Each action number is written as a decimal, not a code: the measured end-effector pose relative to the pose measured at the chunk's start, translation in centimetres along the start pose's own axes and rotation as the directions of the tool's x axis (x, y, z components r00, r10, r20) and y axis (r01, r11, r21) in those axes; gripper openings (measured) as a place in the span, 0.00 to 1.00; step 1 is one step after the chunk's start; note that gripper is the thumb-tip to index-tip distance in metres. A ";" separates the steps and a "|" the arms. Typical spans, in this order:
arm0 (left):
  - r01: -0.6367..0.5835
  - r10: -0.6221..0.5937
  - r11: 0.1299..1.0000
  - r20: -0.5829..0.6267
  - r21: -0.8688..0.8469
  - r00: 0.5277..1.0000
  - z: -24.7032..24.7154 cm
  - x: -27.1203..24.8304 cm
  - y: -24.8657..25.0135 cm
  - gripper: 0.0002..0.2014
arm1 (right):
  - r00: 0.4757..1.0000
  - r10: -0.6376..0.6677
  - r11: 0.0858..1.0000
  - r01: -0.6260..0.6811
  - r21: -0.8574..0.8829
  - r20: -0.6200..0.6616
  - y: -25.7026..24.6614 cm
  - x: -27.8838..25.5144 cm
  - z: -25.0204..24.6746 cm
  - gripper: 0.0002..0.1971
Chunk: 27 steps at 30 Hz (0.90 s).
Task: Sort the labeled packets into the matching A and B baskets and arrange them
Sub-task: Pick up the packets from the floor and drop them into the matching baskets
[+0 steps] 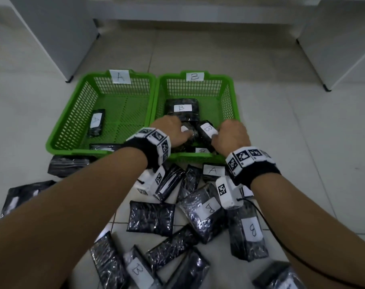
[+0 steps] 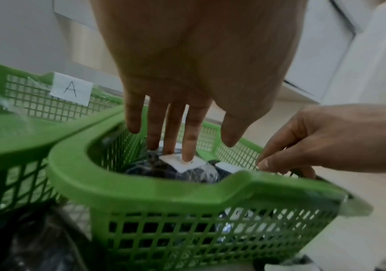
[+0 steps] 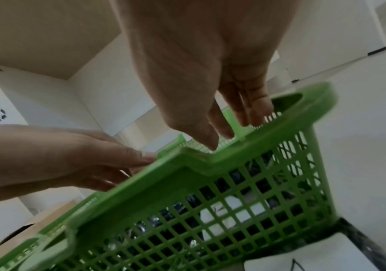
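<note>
Left hand (image 1: pixel 170 130) fingers straight on B packet (image 1: pixel 190 132); right hand (image 1: pixel 231 133) fingers loose, inside B basket (image 1: pixel 232 94).

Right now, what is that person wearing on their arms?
Bare forearms, no sleeves. Each wrist wears a black band ringed with white square blocks printed with black-and-white pixel patterns. A small white camera box with the same kind of pattern hangs under each wrist, and a thin black cable runs from the right one.

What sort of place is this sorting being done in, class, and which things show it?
Probably an indoor room set up for a sorting exercise: a pale tiled floor, white furniture panels, and two green baskets labelled A and B.
</note>
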<state>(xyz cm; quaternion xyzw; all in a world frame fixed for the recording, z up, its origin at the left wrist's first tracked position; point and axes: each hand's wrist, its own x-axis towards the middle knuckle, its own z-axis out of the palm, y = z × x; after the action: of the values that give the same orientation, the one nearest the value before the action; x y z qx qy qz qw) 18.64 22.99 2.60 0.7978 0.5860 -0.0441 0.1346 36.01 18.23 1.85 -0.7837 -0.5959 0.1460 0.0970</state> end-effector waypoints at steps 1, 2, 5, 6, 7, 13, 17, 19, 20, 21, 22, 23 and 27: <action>-0.010 0.009 0.999 -0.011 -0.037 1.000 -0.6 -0.5 -0.2 0.30 | 0.999 -0.019 1.000 0.019 -0.006 -0.038 -0.2 -0.2 -0.2 0.11; -0.019 0.015 0.997 -0.048 -0.079 0.999 -1.1 -1.2 -0.5 0.28 | 0.996 -0.047 0.999 0.046 -0.015 -0.082 -0.5 -0.5 -0.5 0.12; -0.051 -0.011 0.976 -0.286 -0.210 0.958 -2.0 -4.1 -2.1 0.20 | 0.973 -0.120 0.993 0.121 -0.007 -0.195 -2.0 -2.1 -1.7 0.12; -0.066 -0.032 0.967 -0.371 -0.248 0.928 -2.2 -5.5 -2.9 0.19 | 0.964 -0.152 0.988 0.157 0.007 -0.217 -2.8 -3.1 -2.0 0.12; -0.088 -0.046 0.956 -0.441 -0.279 0.896 -2.1 -7.0 -3.7 0.18 | 0.956 -0.187 0.980 0.199 0.031 -0.224 -3.5 -4.1 -2.1 0.11; -0.031 -0.076 0.952 -0.334 -0.304 0.939 2.6 -18.9 -9.4 0.17 | 0.884 -0.445 0.895 0.435 0.100 0.141 -8.3 -13.6 2.8 0.06; -0.043 0.022 0.957 -0.078 -0.287 0.997 6.7 -25.4 -12.3 0.04 | 0.787 -0.520 0.833 0.554 -0.009 0.331 -9.5 -17.8 7.7 0.10; -0.086 0.089 0.950 -0.004 -0.299 0.996 8.3 -27.6 -13.2 0.10 | 0.761 -0.539 0.799 0.598 -0.067 0.361 -9.6 -18.8 9.1 0.17; -0.121 0.131 0.950 0.017 -0.290 0.991 9.0 -28.4 -13.5 0.15 | 0.756 -0.534 0.793 0.604 -0.087 0.380 -9.6 -19.0 9.7 0.22; -0.164 0.177 0.950 0.026 -0.264 0.984 9.6 -29.0 -13.7 0.19 | 0.752 -0.527 0.786 0.608 -0.108 0.396 -9.7 -19.1 10.0 0.27; -0.199 0.214 0.953 0.040 -0.227 0.976 10.0 -29.4 -13.7 0.22 | 0.750 -0.519 0.779 0.613 -0.136 0.409 -9.8 -19.1 10.4 0.32; -0.220 0.236 0.957 0.065 -0.191 0.970 10.4 -29.7 -13.9 0.25 | 0.752 -0.513 0.772 0.615 -0.160 0.413 -9.8 -19.1 10.7 0.35; -0.236 0.252 0.964 0.144 -0.118 0.957 10.8 -30.1 -14.1 0.33 | 0.778 -0.490 0.776 0.595 -0.209 0.395 -10.0 -18.9 11.6 0.36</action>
<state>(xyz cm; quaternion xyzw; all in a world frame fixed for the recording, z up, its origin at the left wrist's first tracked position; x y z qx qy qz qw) -3.12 -3.76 -3.20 0.8505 0.4718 -0.0607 0.2246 18.30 2.46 -3.62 -0.5459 -0.8216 0.1361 -0.0914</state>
